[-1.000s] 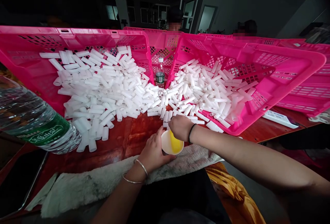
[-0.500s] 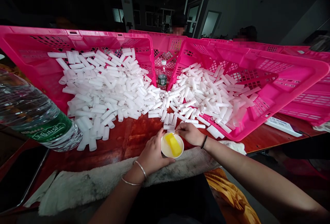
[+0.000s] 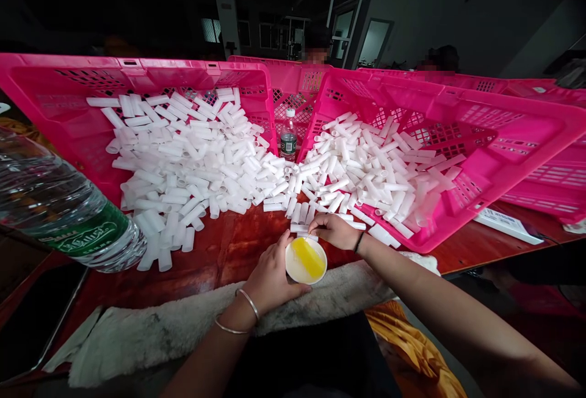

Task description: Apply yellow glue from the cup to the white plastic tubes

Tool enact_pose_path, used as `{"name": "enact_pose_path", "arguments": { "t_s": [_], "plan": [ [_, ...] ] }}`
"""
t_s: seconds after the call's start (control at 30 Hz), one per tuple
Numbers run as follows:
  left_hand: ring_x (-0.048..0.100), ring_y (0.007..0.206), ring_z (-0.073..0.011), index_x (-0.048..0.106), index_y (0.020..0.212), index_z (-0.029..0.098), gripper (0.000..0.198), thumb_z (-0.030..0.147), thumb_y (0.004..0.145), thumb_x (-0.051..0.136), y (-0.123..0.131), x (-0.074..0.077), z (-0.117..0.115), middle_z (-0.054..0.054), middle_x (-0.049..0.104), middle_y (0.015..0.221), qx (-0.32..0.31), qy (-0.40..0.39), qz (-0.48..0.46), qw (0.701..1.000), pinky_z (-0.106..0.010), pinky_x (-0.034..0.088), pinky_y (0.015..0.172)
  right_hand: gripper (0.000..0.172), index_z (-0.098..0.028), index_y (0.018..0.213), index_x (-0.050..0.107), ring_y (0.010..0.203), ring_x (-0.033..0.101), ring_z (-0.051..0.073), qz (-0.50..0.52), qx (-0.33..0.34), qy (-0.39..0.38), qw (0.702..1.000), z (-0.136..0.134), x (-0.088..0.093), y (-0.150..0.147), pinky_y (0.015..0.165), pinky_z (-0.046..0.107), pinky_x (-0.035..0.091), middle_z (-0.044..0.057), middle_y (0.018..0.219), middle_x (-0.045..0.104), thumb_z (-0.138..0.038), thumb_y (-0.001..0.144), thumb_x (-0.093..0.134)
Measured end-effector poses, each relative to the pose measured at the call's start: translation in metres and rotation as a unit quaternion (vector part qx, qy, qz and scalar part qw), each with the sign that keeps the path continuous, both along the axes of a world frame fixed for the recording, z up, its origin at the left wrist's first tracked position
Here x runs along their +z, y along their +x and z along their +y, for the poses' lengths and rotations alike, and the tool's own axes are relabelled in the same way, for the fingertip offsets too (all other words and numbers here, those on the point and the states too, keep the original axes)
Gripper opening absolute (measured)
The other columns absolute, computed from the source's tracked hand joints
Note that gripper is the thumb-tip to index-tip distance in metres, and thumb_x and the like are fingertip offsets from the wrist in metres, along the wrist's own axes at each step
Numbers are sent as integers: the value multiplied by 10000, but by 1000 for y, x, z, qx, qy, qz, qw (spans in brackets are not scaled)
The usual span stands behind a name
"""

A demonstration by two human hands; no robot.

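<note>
My left hand (image 3: 271,276) is wrapped round a small white cup (image 3: 306,260) with yellow liquid in it, held at the table's near edge. My right hand (image 3: 336,230) is pinched shut just beyond the cup's far rim, on something thin that I cannot make out, its tip near the yellow liquid. Several short white plastic tubes (image 3: 300,212) lie loose on the red table directly in front of both hands. Two tilted pink crates, one on the left (image 3: 59,90) and one on the right (image 3: 526,141), spill heaps of the same tubes toward me.
A large water bottle (image 3: 64,209) lies close at the left. A small bottle (image 3: 288,135) stands between the crates. A grey towel (image 3: 183,322) covers the table's near edge. A dark phone (image 3: 27,318) lies lower left. Two people sit behind the crates.
My right hand has drawn back from over the cup to its far rim. The yellow liquid has spread wider in the cup. The view has shifted slightly.
</note>
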State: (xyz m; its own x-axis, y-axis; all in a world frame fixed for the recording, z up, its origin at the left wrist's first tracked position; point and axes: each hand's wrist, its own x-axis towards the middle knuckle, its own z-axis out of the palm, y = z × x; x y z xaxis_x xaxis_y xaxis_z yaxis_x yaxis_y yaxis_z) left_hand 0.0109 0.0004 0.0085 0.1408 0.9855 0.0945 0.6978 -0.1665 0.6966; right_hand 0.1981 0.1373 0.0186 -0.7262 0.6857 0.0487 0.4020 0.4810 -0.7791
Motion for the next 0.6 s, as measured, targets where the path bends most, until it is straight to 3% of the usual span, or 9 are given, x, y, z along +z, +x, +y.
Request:
{"name": "enact_pose_path", "arguments": {
  "t_s": [0.2, 0.3, 0.47, 0.6],
  "plan": [
    [417, 1269, -364, 154, 1448, 196, 1136, 415, 545, 808, 1, 1, 0, -166, 467, 1372, 7, -1, -2, 1000, -531, 322, 1050, 172, -137, 803, 672, 763, 601, 164, -44, 12, 62, 997, 13, 18, 9, 757, 299, 485, 43, 802, 653, -158, 811, 502],
    [423, 1264, -360, 156, 1447, 196, 1130, 416, 548, 805, 1, 1, 0, -160, 468, 1372, 7, 0, 1, 1000, -523, 330, 1051, 199, -130, 816, 662, 771, 575, 180, -53, -10, 103, 993, 4, 36, 22, 763, 325, 467, 59, 800, 624, -186, 854, 475],
    [418, 1269, -354, 129, 1452, 194, 1149, 416, 550, 805, 1, -1, 0, -153, 458, 1384, 4, 6, 7, 1000, -517, 330, 1058, 212, -138, 887, 645, 812, 544, 189, -86, 12, 272, 958, -51, 66, 42, 751, 308, 442, 78, 829, 590, -151, 900, 434],
    [393, 1290, -360, 140, 1450, 205, 1138, 415, 549, 804, 1, -3, 0, -161, 427, 1408, -9, 21, 2, 1000, -517, 317, 1065, 228, -144, 923, 640, 818, 536, 196, -169, 81, 385, 904, -96, 69, 43, 777, 331, 417, 83, 867, 605, -63, 883, 431]
  ]
}}
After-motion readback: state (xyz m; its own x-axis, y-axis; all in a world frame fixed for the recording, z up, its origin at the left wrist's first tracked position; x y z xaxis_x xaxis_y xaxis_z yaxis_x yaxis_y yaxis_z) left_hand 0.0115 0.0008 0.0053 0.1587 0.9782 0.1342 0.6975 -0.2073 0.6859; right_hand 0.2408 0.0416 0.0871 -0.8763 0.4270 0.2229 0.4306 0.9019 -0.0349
